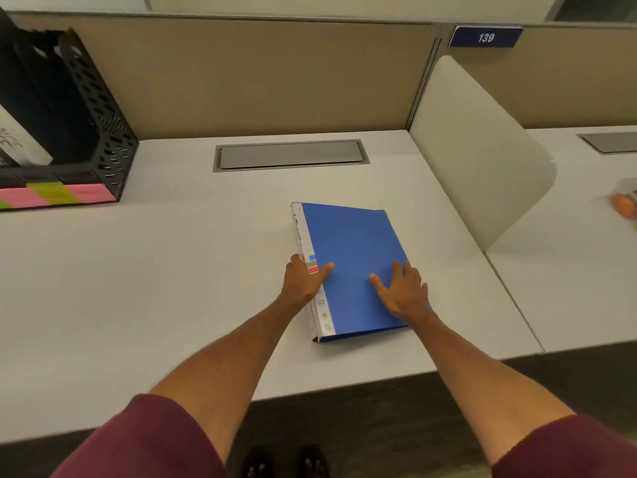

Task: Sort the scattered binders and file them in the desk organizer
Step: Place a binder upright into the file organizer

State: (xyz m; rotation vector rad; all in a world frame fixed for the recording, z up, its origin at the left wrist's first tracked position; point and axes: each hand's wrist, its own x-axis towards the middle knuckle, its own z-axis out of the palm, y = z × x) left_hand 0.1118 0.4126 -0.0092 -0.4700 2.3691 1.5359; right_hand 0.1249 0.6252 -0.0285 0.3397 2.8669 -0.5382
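A blue binder (pixel 355 243) with a white labelled spine lies flat on the white desk (pixel 172 288), spine to the left. My left hand (pixel 305 279) grips the spine edge, thumb on the blue cover and fingers round the spine side. My right hand (pixel 403 288) rests flat on the cover near its right edge, fingers spread. The black perforated desk organizer (pixel 103 132) stands at the far left against the partition, with dark files and a white one inside and pink and green sticky labels along its front.
A grey cable hatch (pixel 289 155) is set in the desk behind the binder. A white side divider (pixel 482 157) bounds the desk on the right, with an orange object (pixel 624 205) beyond it. The beige partition runs along the back. The desk's front edge is near me.
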